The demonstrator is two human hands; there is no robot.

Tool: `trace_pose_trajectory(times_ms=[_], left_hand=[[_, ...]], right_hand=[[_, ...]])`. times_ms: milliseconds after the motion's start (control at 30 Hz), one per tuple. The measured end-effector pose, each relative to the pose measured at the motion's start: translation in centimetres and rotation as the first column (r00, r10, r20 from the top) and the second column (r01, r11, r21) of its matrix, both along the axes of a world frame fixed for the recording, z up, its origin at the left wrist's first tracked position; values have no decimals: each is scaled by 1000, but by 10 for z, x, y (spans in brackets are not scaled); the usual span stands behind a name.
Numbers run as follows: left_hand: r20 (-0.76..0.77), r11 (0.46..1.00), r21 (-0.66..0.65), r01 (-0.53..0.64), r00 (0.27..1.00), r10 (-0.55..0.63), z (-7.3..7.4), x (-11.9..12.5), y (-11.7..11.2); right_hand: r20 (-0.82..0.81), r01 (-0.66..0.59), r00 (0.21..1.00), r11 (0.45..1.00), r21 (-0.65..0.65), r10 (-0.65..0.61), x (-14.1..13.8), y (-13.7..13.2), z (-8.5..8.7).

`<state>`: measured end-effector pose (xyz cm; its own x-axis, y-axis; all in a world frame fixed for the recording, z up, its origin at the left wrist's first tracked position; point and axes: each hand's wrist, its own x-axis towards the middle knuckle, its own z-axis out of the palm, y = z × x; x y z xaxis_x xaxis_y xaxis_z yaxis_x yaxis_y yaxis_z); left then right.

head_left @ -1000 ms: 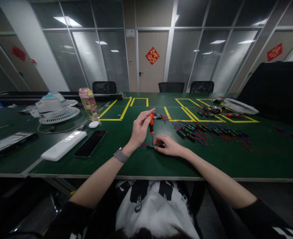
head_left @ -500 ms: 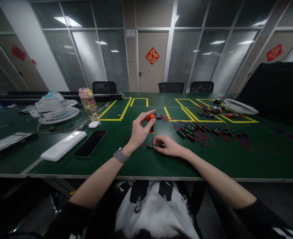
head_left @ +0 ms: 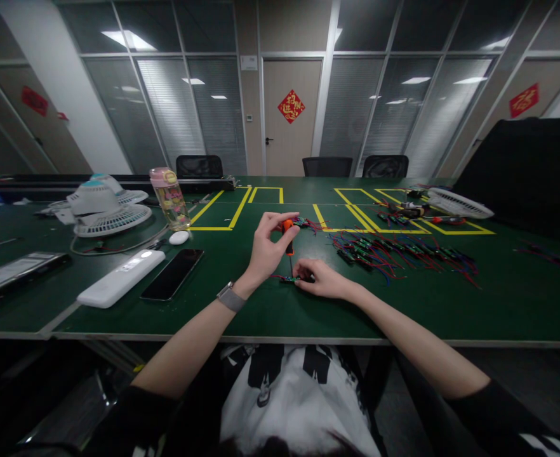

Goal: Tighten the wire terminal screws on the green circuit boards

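Note:
An orange-and-black screwdriver (head_left: 288, 240) stands nearly upright in my left hand (head_left: 267, 246), its handle between thumb and fingers. Its tip points down onto a small green circuit board (head_left: 288, 279) on the table. My right hand (head_left: 322, 278) is closed on the board's right end, with the fingertips partly hidden. Wires trail from the board's left side. Just beyond my left hand lies another small board (head_left: 301, 221) with red and blue wires. To the right is a row of several wired circuit boards (head_left: 363, 251).
Left on the green table (head_left: 242, 317) are a black phone (head_left: 173, 274), a white oblong device (head_left: 122, 279), a white round object (head_left: 179, 238), a water bottle (head_left: 170, 200) and white fan parts (head_left: 96, 209). Another screwdriver (head_left: 449, 220) and a white grille (head_left: 460, 203) lie far right.
My left fingers have shifted slightly around the screwdriver handle, and the handle leans a little more to the left. My right hand and the circuit board keep their place.

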<state>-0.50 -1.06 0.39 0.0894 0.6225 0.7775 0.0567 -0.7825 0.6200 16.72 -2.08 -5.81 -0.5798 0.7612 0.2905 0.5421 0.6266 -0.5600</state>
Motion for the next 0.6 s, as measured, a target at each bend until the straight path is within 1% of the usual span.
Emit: trace_pose_trajectory(times_ms=[33, 167, 200, 233, 333, 400, 433, 533, 567, 600], left_hand=[[3, 1000, 5, 9, 1000, -9, 0, 0, 0], [29, 984, -64, 168, 986, -167, -1, 0, 1], [29, 982, -71, 176, 984, -174, -1, 1, 1], [21, 985, -67, 158, 987, -157, -1, 1, 1], [-20, 999, -13, 39, 999, -39, -1, 1, 1], [-32, 1000, 3, 10, 999, -10, -1, 0, 1], [-30, 1000, -1, 32, 999, -32, -1, -1, 1], [-10, 987, -33, 155, 988, -156, -2, 0, 2], [-8, 985, -36, 169, 986, -169, -2, 0, 2], [-9, 987, -29, 155, 988, -156, -2, 0, 1]], right_hand=[[1, 4, 1000, 1000, 2, -4, 0, 0, 0], [2, 10, 1000, 1000, 5, -10, -1, 0, 0], [-1, 7, 1000, 1000, 4, -7, -1, 0, 1], [-4, 4, 1000, 1000, 3, -4, -1, 0, 1], [-12, -1, 1000, 1000, -2, 1, 0, 0, 0], [-12, -3, 1000, 1000, 2, 3, 0, 1, -1], [-11, -4, 1000, 1000, 5, 4, 0, 1, -2], [-11, -9, 1000, 1000, 6, 9, 1, 2, -2], [-10, -8, 1000, 1000, 5, 9, 0, 1, -2], [-9, -7, 1000, 1000, 6, 7, 0, 1, -2]])
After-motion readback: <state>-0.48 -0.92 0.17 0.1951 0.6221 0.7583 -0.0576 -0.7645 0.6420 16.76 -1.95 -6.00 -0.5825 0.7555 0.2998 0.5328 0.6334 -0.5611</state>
